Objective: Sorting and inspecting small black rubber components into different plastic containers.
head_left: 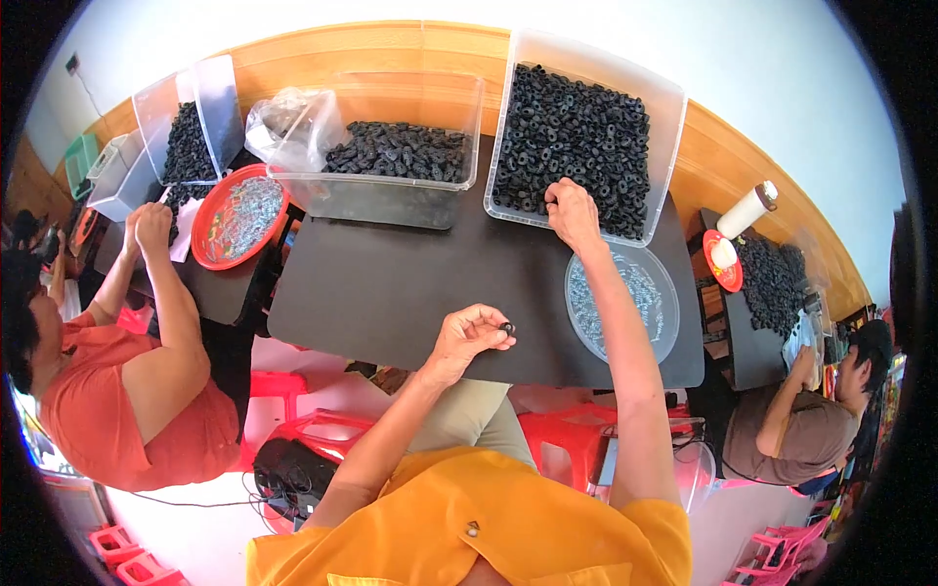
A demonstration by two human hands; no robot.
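Observation:
Between thumb and fingertips, my left hand [467, 341] pinches a small black ring-shaped part [508, 329] above the near edge of the dark table. My right hand [572, 209] reaches over the near wall of a clear plastic bin [666, 127], its fingers bent together at the heap of small black ring-shaped parts [586, 127]. Whether a part sits between those fingertips is hidden. Under my right forearm lies a round clear tray [667, 322] of small silvery pieces. Left of the bin stands a clear tub [381, 183] with darker, longer black pieces [405, 151].
The dark tabletop [391, 264] spans the middle. A person in red [147, 410] works at the left beside a red basin [202, 234] of silvery pieces. Another person [796, 430] sits at the right near a black heap [774, 283]. Red stools [562, 430] stand below.

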